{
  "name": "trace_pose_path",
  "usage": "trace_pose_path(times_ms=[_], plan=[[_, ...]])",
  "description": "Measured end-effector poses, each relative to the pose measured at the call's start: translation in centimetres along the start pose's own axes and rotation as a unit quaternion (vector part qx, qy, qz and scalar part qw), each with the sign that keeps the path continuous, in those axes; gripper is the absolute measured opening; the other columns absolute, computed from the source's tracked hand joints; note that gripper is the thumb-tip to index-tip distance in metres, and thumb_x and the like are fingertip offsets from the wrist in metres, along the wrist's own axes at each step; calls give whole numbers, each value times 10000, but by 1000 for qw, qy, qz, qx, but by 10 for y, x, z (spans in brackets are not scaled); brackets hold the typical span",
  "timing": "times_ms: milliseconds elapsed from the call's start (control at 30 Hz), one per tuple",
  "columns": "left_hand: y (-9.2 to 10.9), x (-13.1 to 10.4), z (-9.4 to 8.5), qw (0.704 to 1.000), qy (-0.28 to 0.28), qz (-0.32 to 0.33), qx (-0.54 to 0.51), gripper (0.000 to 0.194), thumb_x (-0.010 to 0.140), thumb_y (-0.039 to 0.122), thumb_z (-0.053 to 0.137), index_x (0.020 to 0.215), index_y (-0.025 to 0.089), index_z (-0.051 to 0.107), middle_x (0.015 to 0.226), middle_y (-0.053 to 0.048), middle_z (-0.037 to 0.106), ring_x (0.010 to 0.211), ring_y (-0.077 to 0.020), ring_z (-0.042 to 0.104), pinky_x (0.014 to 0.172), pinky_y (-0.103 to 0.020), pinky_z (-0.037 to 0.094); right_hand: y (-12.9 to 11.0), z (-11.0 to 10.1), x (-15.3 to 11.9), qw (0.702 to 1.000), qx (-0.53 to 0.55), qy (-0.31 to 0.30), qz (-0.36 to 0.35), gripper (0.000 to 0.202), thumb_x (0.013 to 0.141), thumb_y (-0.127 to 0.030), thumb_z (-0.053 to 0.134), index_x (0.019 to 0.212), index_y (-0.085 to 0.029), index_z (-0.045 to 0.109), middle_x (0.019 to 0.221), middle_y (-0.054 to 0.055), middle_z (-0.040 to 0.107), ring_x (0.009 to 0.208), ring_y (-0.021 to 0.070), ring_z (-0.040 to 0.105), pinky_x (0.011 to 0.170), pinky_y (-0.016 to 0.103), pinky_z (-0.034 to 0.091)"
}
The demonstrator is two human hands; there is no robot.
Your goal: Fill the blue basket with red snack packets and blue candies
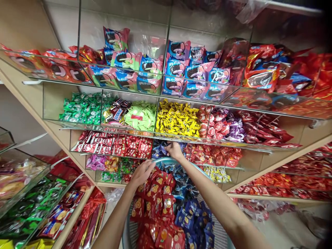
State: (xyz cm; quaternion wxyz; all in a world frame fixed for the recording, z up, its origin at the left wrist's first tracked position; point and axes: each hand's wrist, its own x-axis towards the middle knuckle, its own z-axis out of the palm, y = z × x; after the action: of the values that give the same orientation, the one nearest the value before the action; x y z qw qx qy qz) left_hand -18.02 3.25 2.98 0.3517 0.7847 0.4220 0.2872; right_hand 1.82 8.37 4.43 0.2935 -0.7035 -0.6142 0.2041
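Observation:
A round teal basket (166,159) stands in front of the shelves, filled with red candy packets (157,200), dark blue packets (193,221) and glossy dark blue-black ones (181,180). My left hand (142,174) is at the basket's far left rim, its fingers closed along the edge beside the red packets. Beyond the rim, my right hand (175,151) reaches into a low shelf bin of blue-wrapped candies (158,148). Its fingers are curled together on a blue packet, which they partly cover.
Clear-fronted bins hold yellow candies (177,119), green candies (80,107), red packets (133,146) and Oreo packs (150,67). The shelf edge (135,130) overhangs my right hand. More bins (33,197) stand at left, and slanted shelves (285,193) at right.

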Motion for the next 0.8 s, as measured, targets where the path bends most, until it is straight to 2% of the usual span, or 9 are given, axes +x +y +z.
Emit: trace_pose_path(times_ms=[67, 133, 300, 467, 567, 667, 733, 800], plan=[[2, -1, -3, 1000, -5, -3, -5, 420, 845, 450, 226, 669, 196, 511, 920, -1, 551, 838, -146, 510, 739, -242, 353, -3, -1, -20, 994, 98, 3, -41, 333, 778, -338, 438, 1054, -160, 383, 711, -1, 598, 497, 106, 569, 480, 208, 436], [2, -2, -5, 1000, -15, -12, -11, 434, 852, 445, 203, 672, 198, 512, 916, 2, 555, 805, -144, 514, 715, -245, 357, -7, -1, -45, 983, 163, 8, -89, 317, 795, -361, 407, 1059, -189, 368, 801, 10, 578, 502, 104, 567, 459, 216, 437], [-9, 1, -2, 999, 3, -41, -33, 451, 860, 436, 168, 763, 205, 543, 826, -7, 579, 777, -156, 519, 717, -263, 366, -15, 5, -104, 974, 58, 32, -218, 189, 842, -301, 352, 957, -221, 478, 886, 42, 556, 794, 152, 555, 695, 265, 443], [-19, 5, 5, 998, -7, -4, -61, 347, 840, 414, 280, 924, 220, 555, 1023, -9, 561, 927, -156, 495, 806, -248, 355, -6, 11, -118, 955, 9, 23, -296, 200, 863, -223, 305, 961, -207, 479, 956, 66, 518, 900, 149, 511, 744, 255, 436], [-21, 5, 5, 998, -16, 16, -60, 316, 841, 382, 293, 876, 208, 554, 1072, -13, 537, 944, -150, 483, 812, -239, 352, -1, 14, -118, 951, 12, 17, -309, 201, 857, -189, 307, 963, -202, 478, 970, 73, 499, 900, 148, 506, 748, 266, 443], [-22, 5, 5, 998, -18, 25, -50, 306, 840, 390, 294, 791, 190, 521, 980, -20, 555, 851, -141, 494, 758, -237, 368, 0, 17, -119, 951, 59, 9, -304, 200, 834, -175, 342, 978, -204, 477, 995, 76, 486, 926, 158, 491, 780, 299, 438], [-23, 4, 6, 999, -19, 23, -44, 312, 843, 402, 276, 782, 188, 494, 893, -13, 553, 770, -129, 490, 708, -233, 374, -2, 20, -119, 957, 133, 23, -256, 231, 809, -195, 391, 1031, -203, 452, 1023, 80, 479, 912, 161, 500, 775, 311, 447], [-23, 4, 6, 999, -19, 19, -33, 316, 848, 405, 256, 798, 189, 482, 822, -1, 535, 711, -120, 474, 670, -227, 370, -3, 23, -115, 960, 224, 29, -165, 298, 796, -250, 426, 1089, -197, 411, 992, 73, 501, 801, 144, 535, 702, 298, 482]])
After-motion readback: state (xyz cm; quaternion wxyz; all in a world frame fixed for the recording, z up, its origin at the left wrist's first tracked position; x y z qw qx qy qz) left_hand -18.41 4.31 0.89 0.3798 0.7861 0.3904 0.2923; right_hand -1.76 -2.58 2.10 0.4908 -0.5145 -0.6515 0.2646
